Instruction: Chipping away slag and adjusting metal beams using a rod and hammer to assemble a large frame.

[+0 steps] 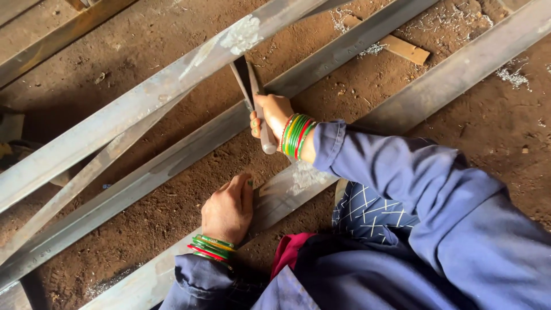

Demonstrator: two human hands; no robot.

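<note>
The right hand (270,115) is gripping the pale handle of a flat metal tool (248,80), fingers closed around it, its blade reaching up from the hand to touch a long steel bar (132,109). The left hand (228,208) is pressing down, fingers curled, on another steel bar (275,198) lying on the dirt floor (143,229), just below the right hand.

A floor of reddish-brown packed dirt (172,51) is seen, strewn with silvery metal shavings (511,76). A short pale wooden offcut (404,49) is laid upon it, in daylight.
</note>
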